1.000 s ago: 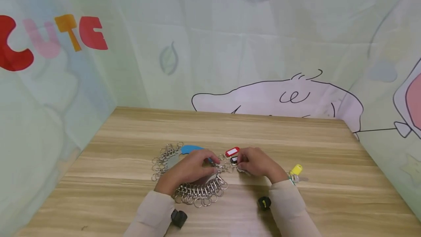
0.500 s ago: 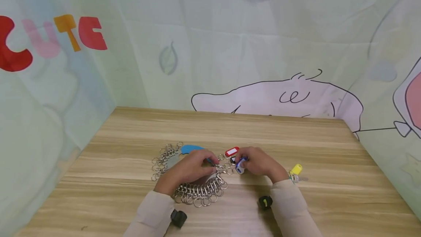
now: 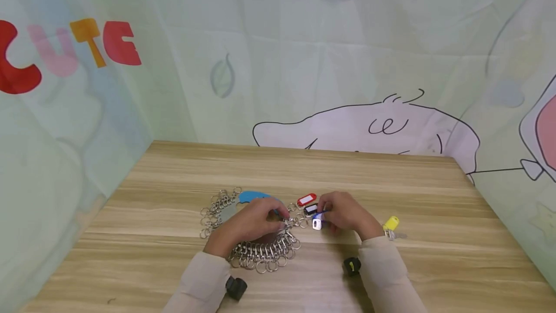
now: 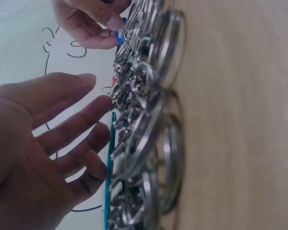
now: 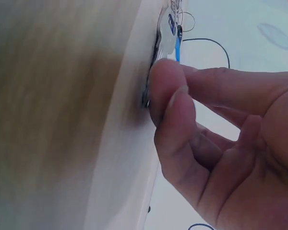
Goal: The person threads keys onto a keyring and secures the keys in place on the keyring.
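Observation:
In the head view my right hand point(image 3: 346, 211) pinches a silver key point(image 3: 317, 224) with a blue key tag point(image 3: 319, 216), low over the table. The right wrist view shows thumb and forefinger meeting, with the silver key point(image 5: 167, 28) extending beyond them. My left hand point(image 3: 259, 219) is over a grey and blue plate point(image 3: 250, 196) fringed with swivel clips point(image 3: 265, 251) and split rings. Its thumb and fingers are relaxed and apart in the left wrist view, forefinger tip right at the clips point(image 4: 129, 91). A black tag point(image 3: 311, 209) and a red tag point(image 3: 306, 200) lie beside the right fingertips.
A yellow tag point(image 3: 392, 223) with keys lies right of the right wrist. A black device point(image 3: 236, 288) sits at the left wrist and another black device point(image 3: 352, 266) at the right. A printed cloth point(image 3: 278, 86) borders the wooden table point(image 3: 304, 168).
The key and its blue tag have come into view from under my right hand and turned upright in its fingers. That hand has shifted slightly right, uncovering more of the black tag. My left hand stays put.

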